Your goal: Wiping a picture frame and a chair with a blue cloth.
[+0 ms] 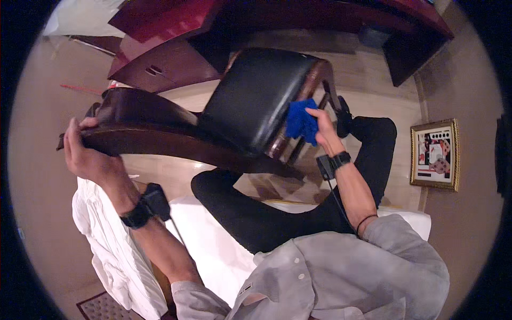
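My right grip (324,128) pinches a bunched, bright blue cloth (301,124), its soft, fuzzy folds lying over the side rail of a dark brown wooden chair with a padded black seat (256,96). My left grip (85,152) curls around the far end of the chair's curved backrest, with the chair stretched between both hands. That polished wood looks slick to me: were the left fingers to slip, the chair could swing toward the black-trousered knees (221,186). I cannot tell whether all its legs bear on the floor, so pressing hard on the rail might tip it. A loose fold could snag among the bars below, and the thin black cable (335,200) at my right wrist could catch too. The seat is smooth, leathery and squarish. Beyond it spreads a pale plank floor (397,101), then a glossy dark red bench (165,56).
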{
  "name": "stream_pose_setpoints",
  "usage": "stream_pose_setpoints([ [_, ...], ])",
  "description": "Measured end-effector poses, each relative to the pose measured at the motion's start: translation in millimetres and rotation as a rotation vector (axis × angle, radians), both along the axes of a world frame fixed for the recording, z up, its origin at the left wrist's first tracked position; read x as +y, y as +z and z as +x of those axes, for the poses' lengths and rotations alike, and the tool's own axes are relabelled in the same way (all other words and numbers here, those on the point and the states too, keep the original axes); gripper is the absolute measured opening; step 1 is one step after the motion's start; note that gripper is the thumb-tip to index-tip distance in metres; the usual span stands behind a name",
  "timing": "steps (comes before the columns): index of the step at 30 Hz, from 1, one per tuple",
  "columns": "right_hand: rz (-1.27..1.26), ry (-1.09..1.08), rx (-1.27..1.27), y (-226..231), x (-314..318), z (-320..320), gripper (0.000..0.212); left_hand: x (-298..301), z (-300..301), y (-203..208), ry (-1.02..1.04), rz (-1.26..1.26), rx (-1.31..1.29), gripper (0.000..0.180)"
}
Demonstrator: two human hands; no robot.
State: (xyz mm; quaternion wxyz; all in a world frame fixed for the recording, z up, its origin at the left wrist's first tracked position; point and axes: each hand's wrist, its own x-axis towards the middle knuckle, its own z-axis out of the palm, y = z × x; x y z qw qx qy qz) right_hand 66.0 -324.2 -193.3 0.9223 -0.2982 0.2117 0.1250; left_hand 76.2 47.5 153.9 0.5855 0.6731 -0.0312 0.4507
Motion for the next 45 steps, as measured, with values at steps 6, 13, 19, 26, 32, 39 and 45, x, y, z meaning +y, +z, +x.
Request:
stream_pose_setpoints([
  [6,-0.456,-0.054,-0.085,14.0,12.5,23.1,0.03,58.6,58.4,1.3,0.016,-0.094,0.024,0.013],
  [13,-1.621,-0.287,-0.739,46.4,103.9,-22.5,0.049,79.2,70.0,0.7,-0.056,-0.042,0.084,0.022],
  [19,-1.66,0.002,-1.216,21.5,115.1,-23.2,0.043,104.1,74.5,2.3,-0.081,-0.029,0.157,0.021],
  [26,-1.9,-0.344,-1.079,21.5,9.4,109.3,0.036,114.6,74.2,4.4,-0.068,0.053,0.201,0.026],
  [32,-1.843,-0.46,-0.49,-20.3,-50.3,199.5,0.046,115.3,96.4,-5.2,-0.125,0.03,0.151,0.019],
  [39,-1.626,-0.368,-0.283,55.5,86.9,87.8,0.065,141.3,73.9,14.6,0.015,0.0,0.177,0.024],
  [45,-1.448,-0.201,-0.327,37.4,192.3,-57.1,0.073,137.5,86.4,5.4,0.014,0.042,0.164,0.027],
])
